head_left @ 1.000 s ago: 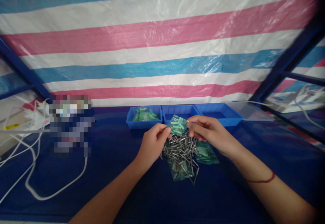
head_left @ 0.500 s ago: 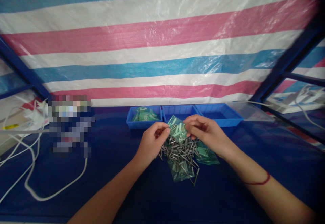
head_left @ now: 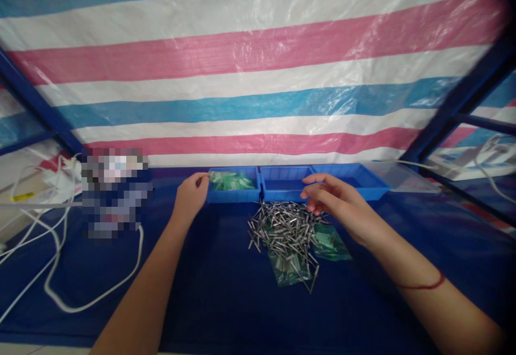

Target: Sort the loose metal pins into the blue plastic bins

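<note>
My left hand (head_left: 193, 196) is at the left end of the left blue bin (head_left: 234, 198), its fingers pinched on the corner of a green bag (head_left: 215, 179) that lies over other green bags inside. My right hand (head_left: 332, 202) hovers over the back right of a pile of metal pins (head_left: 282, 229), fingers apart with nothing between them. The pins spill over a green bag (head_left: 289, 269) at the front of the pile. Another green bag (head_left: 332, 243) lies to the right, below my right hand.
Two more blue bins (head_left: 284, 175) stand to the right of the left one, with a clear plastic sheet (head_left: 411, 178) beside them. White cables (head_left: 72, 309) loop over the blue table's left side. A striped sheet (head_left: 242, 59) hangs behind.
My left hand has moved left from the pile to the left bin, taking the green bag along. My right hand has let go of that bag and opened.
</note>
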A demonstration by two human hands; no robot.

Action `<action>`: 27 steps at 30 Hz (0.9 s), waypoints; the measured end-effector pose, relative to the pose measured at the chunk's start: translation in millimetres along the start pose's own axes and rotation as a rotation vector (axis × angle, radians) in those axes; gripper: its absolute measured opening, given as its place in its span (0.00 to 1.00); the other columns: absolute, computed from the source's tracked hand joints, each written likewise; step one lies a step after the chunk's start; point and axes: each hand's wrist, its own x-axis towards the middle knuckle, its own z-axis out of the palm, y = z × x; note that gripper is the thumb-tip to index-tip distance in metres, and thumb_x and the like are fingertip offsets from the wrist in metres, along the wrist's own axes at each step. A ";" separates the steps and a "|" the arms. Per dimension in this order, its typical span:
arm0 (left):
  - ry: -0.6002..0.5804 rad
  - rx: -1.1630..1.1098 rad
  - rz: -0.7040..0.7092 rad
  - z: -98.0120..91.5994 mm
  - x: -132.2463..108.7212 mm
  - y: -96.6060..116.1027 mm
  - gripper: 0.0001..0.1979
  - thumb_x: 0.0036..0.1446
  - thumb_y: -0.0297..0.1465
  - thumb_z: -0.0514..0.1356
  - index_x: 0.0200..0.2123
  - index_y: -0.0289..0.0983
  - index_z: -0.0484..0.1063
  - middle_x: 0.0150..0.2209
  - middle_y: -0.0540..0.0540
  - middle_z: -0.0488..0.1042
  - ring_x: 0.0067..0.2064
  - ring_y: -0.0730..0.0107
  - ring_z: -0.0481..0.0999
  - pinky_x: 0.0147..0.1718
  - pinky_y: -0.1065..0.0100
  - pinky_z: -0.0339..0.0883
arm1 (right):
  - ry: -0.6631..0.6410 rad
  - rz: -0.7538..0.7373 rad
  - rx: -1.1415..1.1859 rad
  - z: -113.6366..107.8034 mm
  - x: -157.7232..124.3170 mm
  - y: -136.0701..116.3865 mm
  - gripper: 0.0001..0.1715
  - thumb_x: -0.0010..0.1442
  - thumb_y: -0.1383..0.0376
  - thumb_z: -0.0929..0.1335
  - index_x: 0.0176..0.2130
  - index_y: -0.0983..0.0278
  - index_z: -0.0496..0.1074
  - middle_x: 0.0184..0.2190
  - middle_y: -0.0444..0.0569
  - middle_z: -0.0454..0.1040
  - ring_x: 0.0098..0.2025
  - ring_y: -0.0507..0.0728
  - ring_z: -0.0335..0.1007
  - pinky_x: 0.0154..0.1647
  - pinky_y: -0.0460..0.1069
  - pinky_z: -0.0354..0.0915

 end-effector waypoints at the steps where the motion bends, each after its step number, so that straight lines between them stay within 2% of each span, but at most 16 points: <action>1: 0.000 0.023 0.013 0.9 -2.8 2.2 0.13 0.56 0.33 0.54 0.38 0.37 0.77 0.37 0.43 0.78 0.42 0.57 0.74 0.43 0.61 0.65 | 0.002 -0.002 -0.015 -0.4 0.2 -0.9 0.20 0.52 0.57 0.68 0.43 0.62 0.65 0.32 0.47 0.73 0.26 0.52 0.67 0.25 0.48 0.63; 4: 0.019 0.206 0.096 3.8 -15.2 14.5 0.12 0.55 0.32 0.55 0.38 0.39 0.77 0.45 0.41 0.74 0.49 0.51 0.68 0.46 0.55 0.62 | -0.006 -0.024 -0.102 -5.2 1.4 -2.1 0.18 0.54 0.56 0.66 0.42 0.62 0.65 0.30 0.47 0.72 0.26 0.53 0.66 0.26 0.48 0.62; 6: -0.004 0.333 0.163 5.1 -22.3 21.9 0.14 0.56 0.30 0.53 0.43 0.40 0.75 0.47 0.41 0.73 0.49 0.51 0.66 0.44 0.54 0.61 | -0.088 -0.069 -0.253 -12.5 1.5 -1.1 0.13 0.55 0.56 0.65 0.38 0.62 0.66 0.28 0.45 0.70 0.26 0.52 0.64 0.27 0.48 0.61; 8: -0.043 0.378 0.211 6.0 -26.6 26.2 0.16 0.59 0.29 0.51 0.47 0.42 0.72 0.47 0.43 0.74 0.48 0.53 0.66 0.44 0.53 0.60 | -0.294 -0.091 -0.450 -21.7 -0.3 0.9 0.10 0.57 0.58 0.64 0.33 0.62 0.67 0.26 0.44 0.68 0.27 0.52 0.63 0.28 0.48 0.59; 10: -0.069 0.385 0.228 7.2 -28.8 27.7 0.15 0.62 0.31 0.50 0.47 0.44 0.72 0.47 0.45 0.75 0.48 0.53 0.65 0.46 0.51 0.58 | -0.515 -0.059 -0.614 -29.8 -3.7 3.3 0.09 0.56 0.59 0.65 0.33 0.63 0.69 0.26 0.44 0.68 0.28 0.53 0.63 0.29 0.47 0.59; 12: -0.059 0.395 0.226 8.9 -30.5 28.2 0.15 0.63 0.37 0.49 0.45 0.43 0.74 0.49 0.44 0.73 0.51 0.51 0.63 0.47 0.49 0.57 | -0.623 -0.020 -0.722 -34.6 -7.4 5.6 0.12 0.53 0.58 0.68 0.36 0.63 0.70 0.30 0.45 0.69 0.31 0.54 0.64 0.31 0.48 0.60; 15: 0.000 0.403 0.251 13.1 -35.1 31.0 0.19 0.62 0.44 0.50 0.48 0.41 0.72 0.54 0.40 0.68 0.54 0.48 0.60 0.48 0.49 0.56 | -0.640 -0.027 -0.828 -35.6 -10.4 8.7 0.20 0.48 0.58 0.71 0.41 0.62 0.69 0.37 0.48 0.69 0.36 0.56 0.65 0.36 0.49 0.62; 17: 0.031 0.382 0.302 16.5 -39.9 35.8 0.21 0.62 0.44 0.51 0.52 0.40 0.69 0.56 0.39 0.65 0.56 0.48 0.58 0.50 0.49 0.56 | -0.639 -0.029 -0.854 -34.5 -10.0 10.9 0.22 0.47 0.59 0.71 0.43 0.62 0.68 0.39 0.48 0.68 0.39 0.57 0.65 0.39 0.50 0.62; 20: 0.010 0.291 0.426 20.8 -49.3 47.8 0.20 0.62 0.43 0.53 0.54 0.40 0.67 0.57 0.40 0.63 0.58 0.50 0.57 0.53 0.50 0.54 | -0.620 -0.030 -0.855 -33.8 -8.0 13.9 0.24 0.46 0.61 0.71 0.45 0.61 0.68 0.42 0.49 0.67 0.42 0.58 0.65 0.42 0.51 0.62; 23: -0.093 0.181 0.588 22.8 -62.0 63.2 0.20 0.61 0.43 0.53 0.52 0.40 0.68 0.56 0.41 0.64 0.58 0.52 0.57 0.56 0.50 0.52 | -0.609 -0.031 -0.840 -35.5 -6.7 14.0 0.24 0.47 0.60 0.70 0.45 0.61 0.68 0.41 0.49 0.69 0.41 0.58 0.66 0.41 0.51 0.62; 27: -0.339 0.063 0.774 23.9 -83.4 80.7 0.22 0.60 0.46 0.54 0.53 0.41 0.68 0.57 0.41 0.63 0.59 0.54 0.57 0.57 0.52 0.52 | -0.609 -0.015 -0.831 -39.4 -8.8 10.2 0.26 0.47 0.57 0.71 0.45 0.62 0.67 0.40 0.49 0.69 0.41 0.59 0.66 0.41 0.51 0.62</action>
